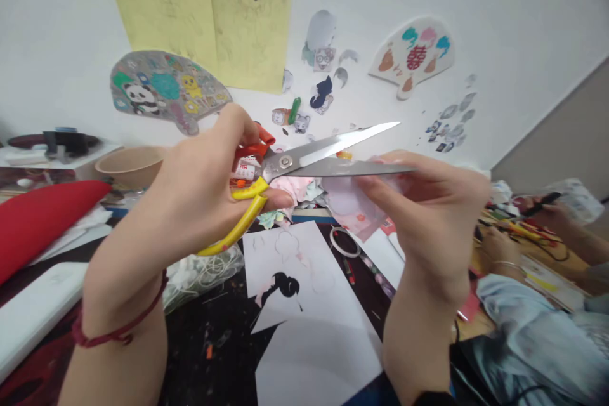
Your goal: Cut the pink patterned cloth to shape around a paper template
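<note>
— Scissors (304,162), where?
— Up in the left hand (200,184), in mid-air above the cluttered desk, blades apart in a narrow V, tips toward the upper right.
— And the grip on them?
— Closed and firm: fingers curled round the orange handle, one finger through the yellow loop. Round that wrist, a red cord bracelet (118,330).
— Right hand (432,216)?
— Closed too, pinching a piece of pale pink paper (345,203) between fingers and thumb, right beside the lower blade. Paper between the blades or only beneath them: impossible to tell from this view.
— Anything in the way?
— Just the lower blade, lying along the right hand's fingers.
— Underneath?
— A white sheet with a black-haired figure (285,279), a white ring (345,241), a bag of white cords (204,273).
— Off to the left?
— A red cushion (42,222) and a beige bowl (130,165).
— To the right?
— A co-worker's hand (504,247) with a bangle, on a wooden table (495,266) among red and yellow bits, a light blue sleeve (528,323) below it.
— Beyond?
— A white wall with a panda paper fan (166,92), another fan (412,54), and two yellow drawings (247,19).
</note>
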Demonstrator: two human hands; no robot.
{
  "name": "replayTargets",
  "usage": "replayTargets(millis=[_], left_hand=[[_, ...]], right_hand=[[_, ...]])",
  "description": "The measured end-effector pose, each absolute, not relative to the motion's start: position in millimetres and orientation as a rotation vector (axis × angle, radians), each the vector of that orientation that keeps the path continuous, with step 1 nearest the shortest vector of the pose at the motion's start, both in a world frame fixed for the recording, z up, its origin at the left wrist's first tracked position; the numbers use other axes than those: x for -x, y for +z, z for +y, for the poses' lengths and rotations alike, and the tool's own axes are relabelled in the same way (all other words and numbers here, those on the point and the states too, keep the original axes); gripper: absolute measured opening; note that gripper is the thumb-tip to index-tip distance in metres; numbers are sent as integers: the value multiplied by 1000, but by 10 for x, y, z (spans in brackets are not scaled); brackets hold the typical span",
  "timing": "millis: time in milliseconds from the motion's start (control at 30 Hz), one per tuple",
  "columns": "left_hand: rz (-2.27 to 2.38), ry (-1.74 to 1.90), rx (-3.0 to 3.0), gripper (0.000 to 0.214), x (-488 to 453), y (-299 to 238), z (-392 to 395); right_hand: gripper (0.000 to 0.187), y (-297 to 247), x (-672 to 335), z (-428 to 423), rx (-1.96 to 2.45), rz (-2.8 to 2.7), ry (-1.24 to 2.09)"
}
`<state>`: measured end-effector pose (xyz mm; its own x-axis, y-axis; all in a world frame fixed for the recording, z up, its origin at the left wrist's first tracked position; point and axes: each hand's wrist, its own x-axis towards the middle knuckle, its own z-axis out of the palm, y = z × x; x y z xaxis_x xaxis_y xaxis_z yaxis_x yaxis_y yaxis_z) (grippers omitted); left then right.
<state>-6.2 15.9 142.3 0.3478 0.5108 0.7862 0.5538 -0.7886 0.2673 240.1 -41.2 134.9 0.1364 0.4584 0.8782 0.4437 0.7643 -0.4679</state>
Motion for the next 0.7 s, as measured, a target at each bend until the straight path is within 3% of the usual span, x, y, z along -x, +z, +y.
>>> replayTargets(millis=[200,700], left_hand=[[-1007,-1378,2528,51,70,1431,115],[-1006,-1308,2494,57,56,1433,44]], right_hand=[[19,1362,-2376,-503,781,-1512,-34],[25,1348,-2390,-495,752,-1524,32]])
